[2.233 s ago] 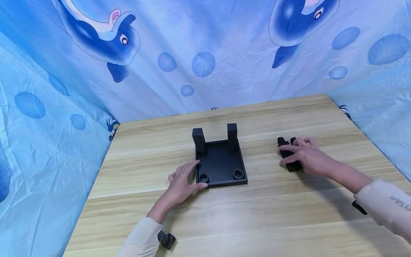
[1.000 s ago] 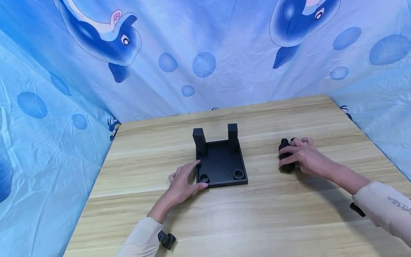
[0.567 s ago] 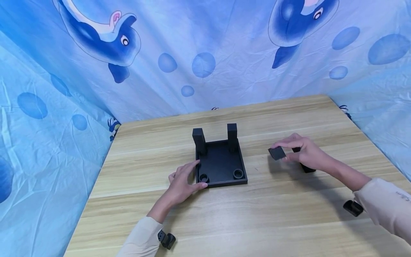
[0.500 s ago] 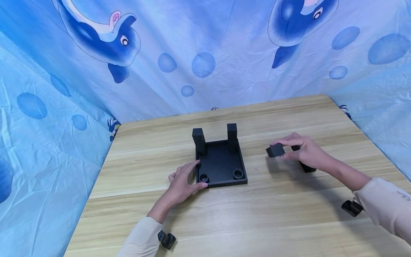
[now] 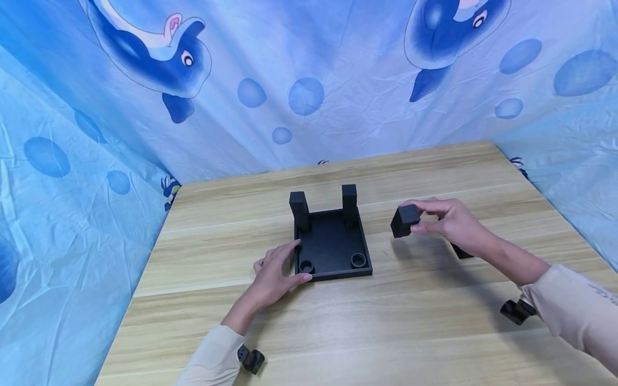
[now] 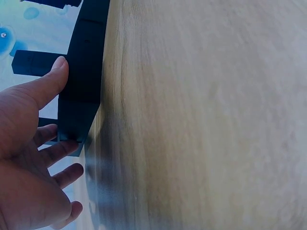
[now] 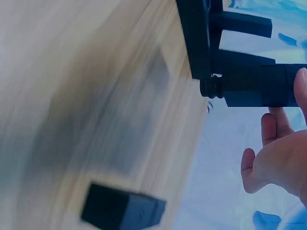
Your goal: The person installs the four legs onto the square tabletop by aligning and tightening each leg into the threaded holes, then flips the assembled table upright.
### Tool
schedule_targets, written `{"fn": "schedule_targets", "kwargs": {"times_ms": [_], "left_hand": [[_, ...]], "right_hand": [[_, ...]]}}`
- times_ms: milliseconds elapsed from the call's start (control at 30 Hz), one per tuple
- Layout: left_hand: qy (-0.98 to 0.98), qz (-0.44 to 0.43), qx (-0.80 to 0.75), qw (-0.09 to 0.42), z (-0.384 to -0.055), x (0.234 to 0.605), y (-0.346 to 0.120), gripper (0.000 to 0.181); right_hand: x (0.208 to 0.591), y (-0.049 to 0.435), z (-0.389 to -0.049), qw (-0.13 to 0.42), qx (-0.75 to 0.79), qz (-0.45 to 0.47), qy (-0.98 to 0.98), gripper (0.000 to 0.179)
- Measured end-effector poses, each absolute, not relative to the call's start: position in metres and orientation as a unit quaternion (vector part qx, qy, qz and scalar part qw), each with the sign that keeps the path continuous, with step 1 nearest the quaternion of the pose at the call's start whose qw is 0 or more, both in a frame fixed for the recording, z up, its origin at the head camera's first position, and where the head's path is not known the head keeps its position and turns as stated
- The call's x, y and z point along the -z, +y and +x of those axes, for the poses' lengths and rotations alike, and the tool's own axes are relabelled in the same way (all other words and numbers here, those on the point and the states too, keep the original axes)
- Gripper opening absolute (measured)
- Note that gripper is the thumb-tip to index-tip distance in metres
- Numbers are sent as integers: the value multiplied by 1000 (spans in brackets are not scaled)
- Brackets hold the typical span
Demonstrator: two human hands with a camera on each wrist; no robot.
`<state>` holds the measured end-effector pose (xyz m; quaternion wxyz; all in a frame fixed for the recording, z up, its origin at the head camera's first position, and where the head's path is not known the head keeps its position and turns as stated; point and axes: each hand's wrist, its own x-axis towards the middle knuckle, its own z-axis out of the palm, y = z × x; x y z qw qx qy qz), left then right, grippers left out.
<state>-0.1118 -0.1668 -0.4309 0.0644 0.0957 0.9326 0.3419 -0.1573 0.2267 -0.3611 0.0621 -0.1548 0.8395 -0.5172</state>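
Note:
A square black tray-like base (image 5: pixel 333 241) lies on the table, with two square black posts (image 5: pixel 350 206) standing at its far corners. Round threaded-looking sockets (image 5: pixel 358 261) occupy its two near corners. My left hand (image 5: pixel 274 276) grips the near-left corner, thumb on the front wall and fingers along the left side. To the right of the base, my right hand (image 5: pixel 454 222) pinches a loose square black leg (image 5: pixel 404 220) above the table, upright and slightly tilted. In the right wrist view, the ridged threaded end (image 7: pixel 211 87) of that leg points toward the tabletop.
Another black leg (image 5: pixel 462 252) lies on the table, mostly hidden beneath the right hand; it shows too in the right wrist view as a dark block (image 7: pixel 122 208). A blue dolphin-print cloth (image 5: pixel 309 64) hangs behind and beside the wooden table (image 5: pixel 338 332).
My right hand picked up one of two lying legs, lifted it, turned it upright and brought it left toward the base. My left hand and the base stay put.

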Motion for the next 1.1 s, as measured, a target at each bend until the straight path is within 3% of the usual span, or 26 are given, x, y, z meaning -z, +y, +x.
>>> {"fn": "schedule_targets", "kwargs": {"times_ms": [333, 533, 1100], "left_hand": [[933, 94, -340, 64, -112, 430, -167, 81], [934, 94, -339, 64, -112, 430, -167, 81], [932, 94, -343, 65, -112, 431, -167, 82]], "right_hand": [[362, 206, -156, 110, 621, -174, 756, 45], [360, 190, -152, 142, 625, -169, 749, 51], [369, 169, -149, 151, 596, -177, 769, 54]]}}
